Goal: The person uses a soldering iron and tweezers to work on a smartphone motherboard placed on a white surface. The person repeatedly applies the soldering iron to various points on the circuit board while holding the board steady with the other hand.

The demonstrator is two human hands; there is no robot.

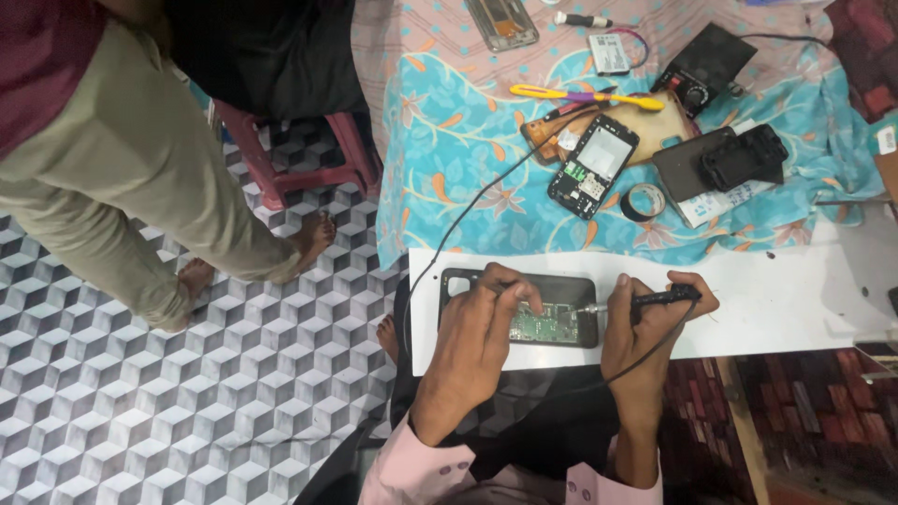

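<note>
An opened black phone (pixel 561 292) lies on a white board (pixel 776 299), its green circuit board (pixel 545 324) exposed. My left hand (pixel 479 332) presses on the phone's left half, fingers curled over a thin tool I can barely make out. My right hand (pixel 647 323) grips a black soldering iron (pixel 655 299). Its metal tip touches the phone's right end, and its cable runs back under my wrist.
On the floral cloth (pixel 449 140) beyond lie a second opened phone (pixel 593 165), a tape roll (pixel 644 201), yellow-handled tools (pixel 585 96), a black control box (pixel 702 67) and a phone frame (pixel 502 22). Another person's bare feet (pixel 313 238) stand left, by a red stool (pixel 299 154).
</note>
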